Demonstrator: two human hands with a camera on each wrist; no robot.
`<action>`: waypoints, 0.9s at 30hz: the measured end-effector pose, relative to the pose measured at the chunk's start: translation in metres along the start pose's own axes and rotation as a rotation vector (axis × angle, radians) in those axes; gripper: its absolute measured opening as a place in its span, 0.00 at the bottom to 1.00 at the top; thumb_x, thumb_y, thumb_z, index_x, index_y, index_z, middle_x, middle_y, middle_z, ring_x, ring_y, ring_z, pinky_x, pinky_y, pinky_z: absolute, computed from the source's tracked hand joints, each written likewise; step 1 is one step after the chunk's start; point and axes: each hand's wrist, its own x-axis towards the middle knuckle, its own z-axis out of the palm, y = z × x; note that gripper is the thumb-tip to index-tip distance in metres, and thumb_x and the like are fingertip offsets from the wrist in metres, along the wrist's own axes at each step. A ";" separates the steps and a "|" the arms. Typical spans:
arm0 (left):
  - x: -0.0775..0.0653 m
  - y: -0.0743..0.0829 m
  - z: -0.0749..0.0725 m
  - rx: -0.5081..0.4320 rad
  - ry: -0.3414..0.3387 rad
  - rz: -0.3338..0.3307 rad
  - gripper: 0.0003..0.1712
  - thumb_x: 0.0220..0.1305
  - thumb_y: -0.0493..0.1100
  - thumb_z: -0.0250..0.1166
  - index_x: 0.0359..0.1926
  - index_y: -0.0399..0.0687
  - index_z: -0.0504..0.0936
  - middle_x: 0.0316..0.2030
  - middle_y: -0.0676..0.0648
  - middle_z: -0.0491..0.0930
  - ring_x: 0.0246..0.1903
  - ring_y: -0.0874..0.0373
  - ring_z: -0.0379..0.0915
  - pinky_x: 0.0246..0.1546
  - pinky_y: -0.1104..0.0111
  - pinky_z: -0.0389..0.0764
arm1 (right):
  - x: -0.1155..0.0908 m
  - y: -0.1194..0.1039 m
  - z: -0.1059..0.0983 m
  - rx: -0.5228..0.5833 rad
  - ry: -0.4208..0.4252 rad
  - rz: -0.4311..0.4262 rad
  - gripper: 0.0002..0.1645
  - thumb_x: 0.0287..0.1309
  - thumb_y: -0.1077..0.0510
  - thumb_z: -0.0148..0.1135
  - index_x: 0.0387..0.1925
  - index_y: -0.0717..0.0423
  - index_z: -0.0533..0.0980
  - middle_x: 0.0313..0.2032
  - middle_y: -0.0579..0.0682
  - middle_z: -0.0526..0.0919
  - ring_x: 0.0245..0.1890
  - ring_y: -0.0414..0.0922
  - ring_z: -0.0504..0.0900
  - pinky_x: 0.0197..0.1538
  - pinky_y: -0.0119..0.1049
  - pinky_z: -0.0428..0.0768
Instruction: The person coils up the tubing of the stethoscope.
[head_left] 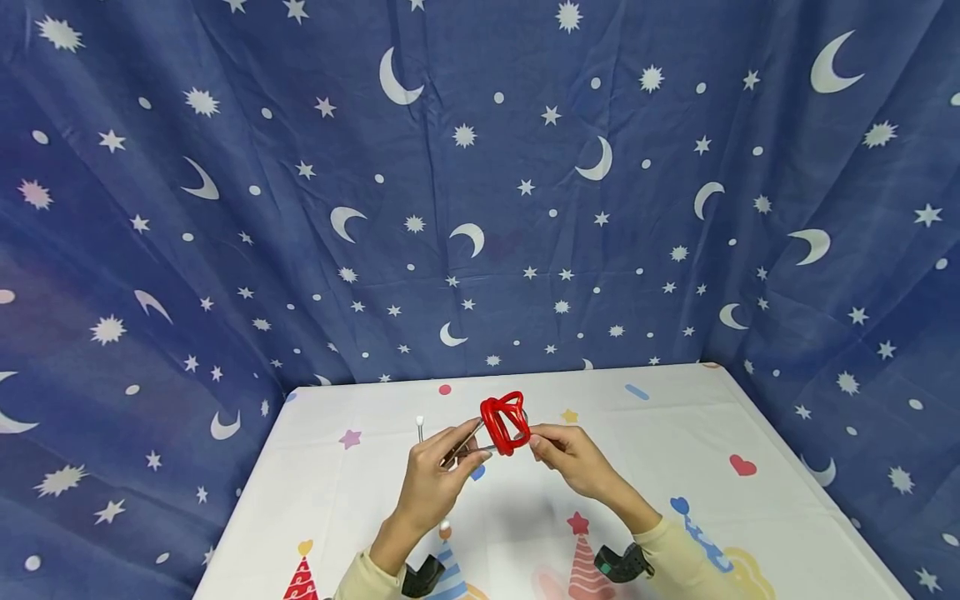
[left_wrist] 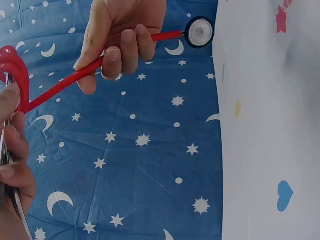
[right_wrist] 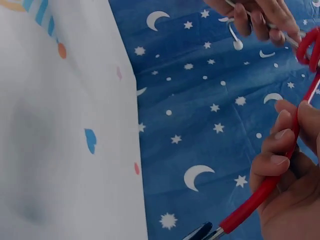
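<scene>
L hand & R hand up, nr e/o, gripping.

- A deep blue cloth backdrop hangs behind the table and along its left and right sides, in soft vertical folds with fine creases.
- White crescent moons, stars, spiky bursts and dots are scattered all over it.
- Toward the far left, the blue takes on a faint purple-pink tinge.
- The white table has its far edge near the backdrop.
- Its surface is printed with a red heart, a yellow star, a pink star, a blue bar and, nearer the camera, striped party hats.
- A blurred grey shadow falls on the table's middle, under even light.
</scene>
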 end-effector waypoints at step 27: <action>-0.002 -0.017 -0.007 0.143 0.126 -0.213 0.23 0.57 0.40 0.73 0.53 0.37 0.82 0.28 0.52 0.81 0.24 0.68 0.71 0.22 0.80 0.72 | -0.026 -0.007 0.019 -0.106 -0.008 0.033 0.20 0.68 0.58 0.58 0.58 0.61 0.76 0.31 0.48 0.84 0.27 0.34 0.81 0.32 0.29 0.82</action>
